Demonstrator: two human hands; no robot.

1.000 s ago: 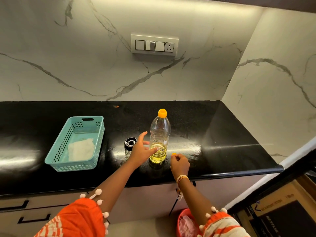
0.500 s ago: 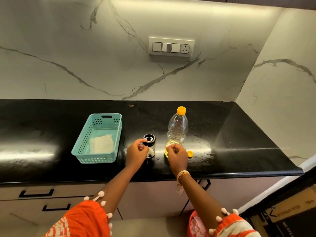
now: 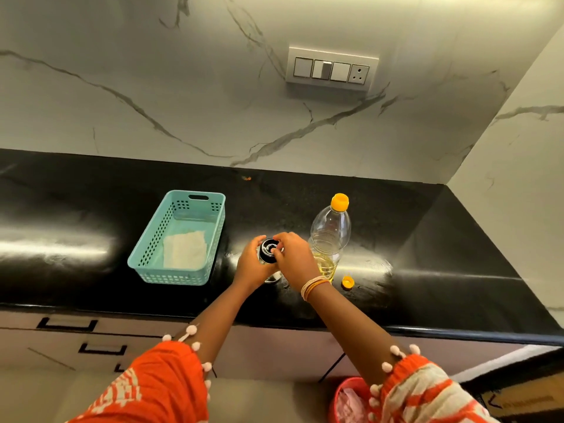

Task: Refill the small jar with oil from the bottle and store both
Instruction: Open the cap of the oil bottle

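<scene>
Here, black counter [image 3: 91, 209]; teal basket [image 3: 146, 257] left; oil bottle [image 3: 329, 233] upright right of the jar [image 3: 268, 254]; left hand [image 3: 253, 267] curled round the jar's body; right hand [image 3: 294, 254] fingers pinching its lid; loose orange cap [image 3: 348, 282] near right.

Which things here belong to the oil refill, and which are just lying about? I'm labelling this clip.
Belongs to the job:
small jar, held by left hand and right hand
oil bottle
loose orange cap

Just lying about:
teal basket with white cloth
red bin
</scene>
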